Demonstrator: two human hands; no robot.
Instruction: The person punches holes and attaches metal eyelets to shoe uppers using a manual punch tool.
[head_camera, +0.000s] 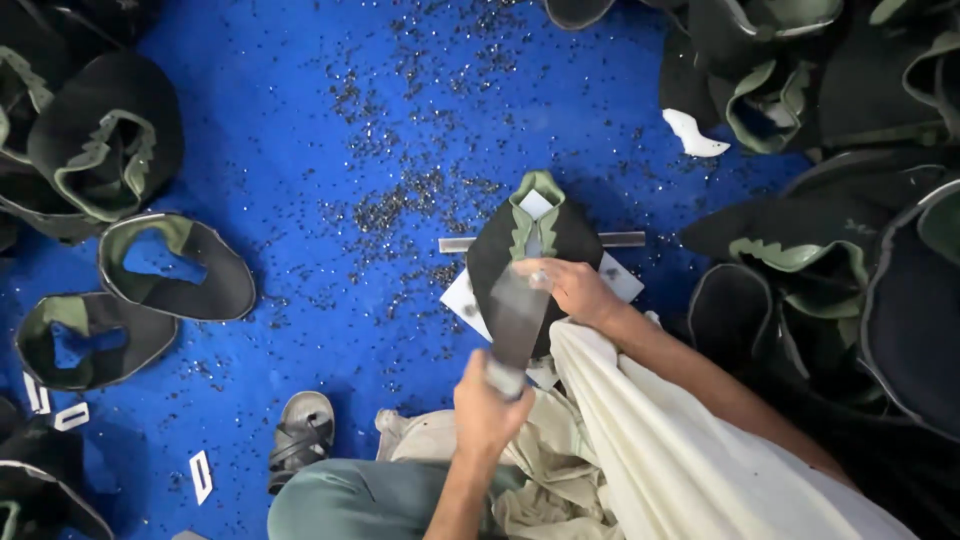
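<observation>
A black shoe upper (490, 250) with a green lining lies on a white board (462, 298) on the blue floor. A metal bar (455, 243) runs under it. My right hand (578, 292) rests on the upper, fingertips pinched at its middle; what they pinch is too blurred to tell. My left hand (488, 405) is closed around the handle of a grey tool (516, 322), which is motion-blurred and points up over the upper. A small white square (536, 204) shows in the upper's green opening.
Piles of black and green uppers lie at the left (105, 150) and right (800, 260). Small dark punched bits (400, 205) are scattered over the blue floor. A sandal (302, 432) sits by my knee. Cream cloth (640, 440) covers my lap.
</observation>
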